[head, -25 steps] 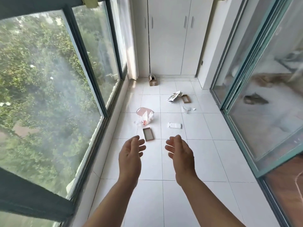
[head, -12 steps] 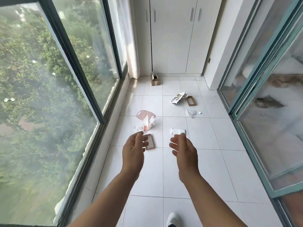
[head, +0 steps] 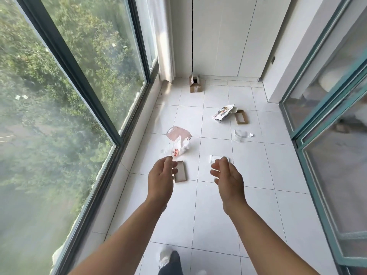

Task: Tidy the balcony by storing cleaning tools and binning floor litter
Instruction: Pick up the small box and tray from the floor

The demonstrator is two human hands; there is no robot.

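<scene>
Both hands, left hand (head: pixel 161 176) and right hand (head: pixel 228 175), hang loose and empty over the floor (head: pixel 198 215) litter, so next up is probably bending for the brown tray (head: pixel 181 171) or white card (head: pixel 214 158).

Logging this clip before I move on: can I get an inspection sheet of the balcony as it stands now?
Surface: white tiled floor, litter scattered on it.
Job's things: white plastic bag over a pink container; flat brown tray; white card; printed wrapper beside a second brown tray; clear wrapper; open cardboard box by the cupboard. No bin or cleaning tools seen.
Clutter: nothing seen beyond the litter.
Hands: left hand and right hand empty, fingers relaxed, above the floor.
Cables: nothing seen.
Surroundings: window left, sliding glass door right.
</scene>
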